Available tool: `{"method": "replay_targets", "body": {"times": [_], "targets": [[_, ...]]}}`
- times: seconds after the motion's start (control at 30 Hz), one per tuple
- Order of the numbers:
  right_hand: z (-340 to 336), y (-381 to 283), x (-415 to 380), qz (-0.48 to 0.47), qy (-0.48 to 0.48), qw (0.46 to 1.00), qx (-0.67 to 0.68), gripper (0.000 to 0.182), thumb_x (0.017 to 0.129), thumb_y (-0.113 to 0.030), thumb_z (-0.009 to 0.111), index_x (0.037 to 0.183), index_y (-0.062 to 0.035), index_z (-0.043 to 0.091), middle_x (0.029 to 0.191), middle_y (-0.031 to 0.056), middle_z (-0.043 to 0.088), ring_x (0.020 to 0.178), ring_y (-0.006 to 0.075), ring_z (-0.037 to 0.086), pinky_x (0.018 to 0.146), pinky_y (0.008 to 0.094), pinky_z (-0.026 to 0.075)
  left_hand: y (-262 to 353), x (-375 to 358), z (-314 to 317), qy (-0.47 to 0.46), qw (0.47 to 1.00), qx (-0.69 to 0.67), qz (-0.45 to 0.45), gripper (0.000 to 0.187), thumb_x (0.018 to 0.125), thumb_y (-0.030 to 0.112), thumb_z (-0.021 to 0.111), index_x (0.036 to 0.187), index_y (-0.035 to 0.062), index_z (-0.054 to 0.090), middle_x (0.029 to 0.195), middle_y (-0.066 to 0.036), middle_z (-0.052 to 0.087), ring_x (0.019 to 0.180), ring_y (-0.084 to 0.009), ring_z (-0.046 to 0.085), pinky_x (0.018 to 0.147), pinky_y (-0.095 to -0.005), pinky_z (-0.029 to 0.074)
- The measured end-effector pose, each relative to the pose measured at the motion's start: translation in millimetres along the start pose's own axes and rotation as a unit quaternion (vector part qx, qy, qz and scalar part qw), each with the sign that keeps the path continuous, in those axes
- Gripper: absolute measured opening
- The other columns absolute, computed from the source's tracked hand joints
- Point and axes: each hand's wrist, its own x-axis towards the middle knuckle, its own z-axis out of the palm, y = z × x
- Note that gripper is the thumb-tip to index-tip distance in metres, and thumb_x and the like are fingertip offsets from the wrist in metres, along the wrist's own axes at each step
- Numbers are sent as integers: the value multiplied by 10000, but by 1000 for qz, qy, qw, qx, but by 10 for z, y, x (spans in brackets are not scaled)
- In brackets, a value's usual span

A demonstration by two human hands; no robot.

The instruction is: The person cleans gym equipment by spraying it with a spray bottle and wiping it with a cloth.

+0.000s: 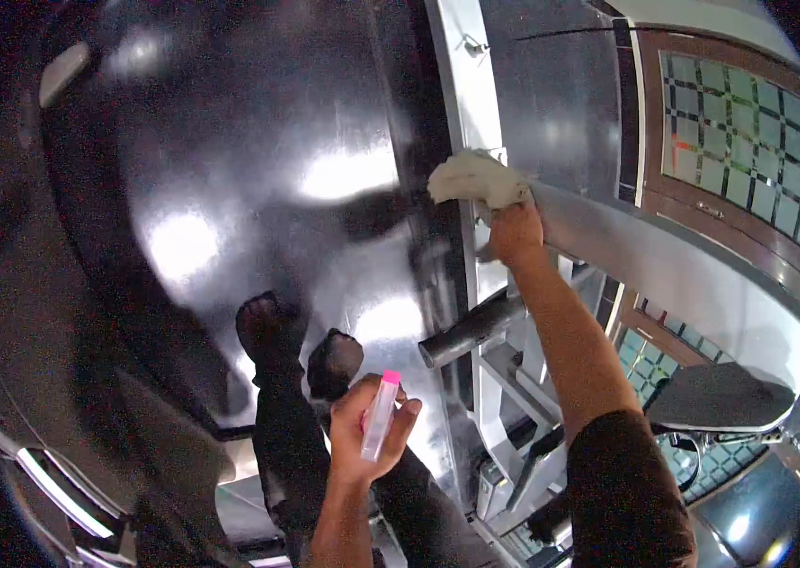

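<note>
My left hand (359, 437), low in the middle, is closed around a slim clear bottle (379, 421) with a pink top. My right hand (517, 235) reaches forward and grips a crumpled off-white cloth (478, 178). The cloth lies against a pale metal post (471, 90) of a frame, spilling over its left edge. Part of the right hand's fingers is hidden by the cloth. Just below that hand, a black foam-like roller (471, 331) sticks out from the frame.
My feet (336, 363) in dark covering stand on a glossy dark floor (230, 123). A dark padded shape (31, 303) lies on the left. To the right are a grey bar (703, 260), a black pad (722, 398) and a grid-patterned window (750, 133).
</note>
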Motion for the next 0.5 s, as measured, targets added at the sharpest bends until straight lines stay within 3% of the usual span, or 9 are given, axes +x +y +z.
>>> {"method": "replay_targets", "body": {"times": [0.03, 0.1, 0.13, 0.2, 0.27, 0.33, 0.37, 0.43, 0.5], "targets": [[-479, 24, -200, -3, -67, 998, 13, 442, 931, -250, 504, 1322, -88, 628, 1416, 156, 567, 1386, 292, 451, 1179, 461, 253, -44, -18, -4, 10, 1000, -8, 10, 172, 807, 46, 786, 881, 39, 631, 792, -36, 644, 706, -118, 619, 644, -269, 489], [-735, 61, -417, 13, -93, 995, 19, 469, 917, -274, 536, 1340, -88, 612, 1412, 169, 563, 1388, 300, 447, 1174, 458, 267, 5, 22, -24, 21, 998, 18, 48, 181, 805, 39, 788, 886, 34, 627, 792, -34, 655, 704, -114, 624, 651, -270, 497], [-678, 92, -597, 34, -58, 998, 14, 492, 907, -289, 554, 1353, -85, 600, 1411, 176, 559, 1386, 310, 448, 1171, 459, 276, -65, 12, -31, 30, 998, -42, -21, 173, 816, 43, 787, 884, 38, 628, 793, -22, 659, 716, -104, 628, 657, -268, 502], [-620, 213, -1099, 66, 26, 997, 9, 534, 896, -309, 578, 1375, -76, 578, 1412, 196, 548, 1379, 335, 450, 1169, 468, 287, -40, 26, -15, 36, 999, -25, 30, 162, 829, 39, 780, 880, 41, 626, 795, -8, 657, 719, -89, 624, 652, -268, 504], [-886, 293, -1707, 86, 128, 988, 10, 566, 890, -322, 590, 1394, -66, 558, 1416, 220, 532, 1370, 366, 454, 1170, 487, 290, 51, 40, -12, 34, 999, -31, 13, 161, 834, 32, 779, 881, 37, 625, 779, 7, 642, 689, -76, 595, 635, -258, 492], [-1465, 421, -2221, 108, 83, 987, 88, 576, 873, -258, 627, 1398, -40, 535, 1417, 238, 520, 1362, 402, 450, 1175, 526, 277, 61, 61, -32, 47, 998, -22, 17, 168, 831, 35, 786, 883, 34, 626, 769, 13, 634, 677, -70, 580, 628, -253, 483], [-1662, 506, -2460, 110, 69, 986, 105, 576, 864, -223, 644, 1393, -28, 530, 1413, 247, 517, 1355, 418, 451, 1173, 542, 278, 151, 54, -41, 45, 997, -60, -23, 183, 827, 56, 803, 880, 35, 629, 761, 14, 625, 674, -69, 564, 631, -249, 473], [-1829, 814, -2889, 83, 100, 991, 24, 546, 857, -167, 660, 1366, -10, 539, 1401, 250, 524, 1324, 436, 475, 1146, 547, 325, 47, 69, -125, 37, 999, -13, -15, 184, 825, 51, 804, 889, 37, 631, 761, 14, 621, 676, -70, 560, 634, -252, 472], [-2429, 987, -3124, 87, 128, 988, 5, 514, 883, -166, 633, 1359, 2, 539, 1411, 239, 523, 1300, 440, 498, 1121, 537, 369, 20, 62, -95, 49, 998, 34, 12, 198, 823, 59, 809, 915, 38, 635, 769, 13, 622, 673, -75, 560, 638, -256, 474]]}}
